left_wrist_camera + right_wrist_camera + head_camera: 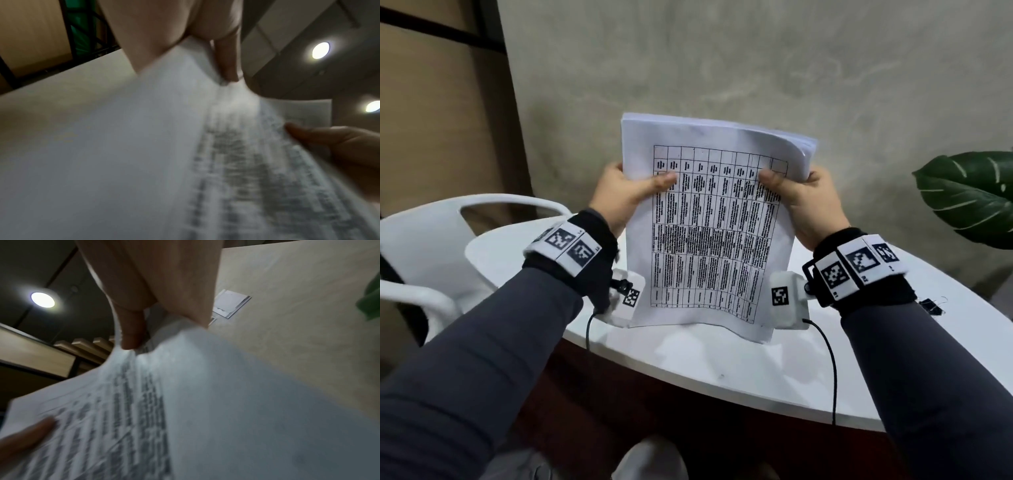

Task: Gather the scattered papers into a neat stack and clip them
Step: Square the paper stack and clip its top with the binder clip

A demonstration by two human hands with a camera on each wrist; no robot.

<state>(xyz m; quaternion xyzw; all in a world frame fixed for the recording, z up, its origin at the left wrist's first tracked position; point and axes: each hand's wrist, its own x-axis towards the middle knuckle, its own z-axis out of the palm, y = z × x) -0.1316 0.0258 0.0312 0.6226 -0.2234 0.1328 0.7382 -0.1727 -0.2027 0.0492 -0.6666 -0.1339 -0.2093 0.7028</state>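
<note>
I hold the papers [717,219] up on end, bottom edge on the white desk [722,363]. My left hand [626,193] pinches one side and my right hand [803,198] pinches the other. The pile looks almost even. The black clip [932,306] lies on the desk near my right arm, not on yet.

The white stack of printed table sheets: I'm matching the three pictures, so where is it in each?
Head: white stack of printed table sheets centre, upright on the white table, left hand and right hand gripping its sides.
Left wrist: fills the lower frame.
Right wrist: fills the lower frame.
Shared landmark: the printed table grid on the front sheet.
</note>
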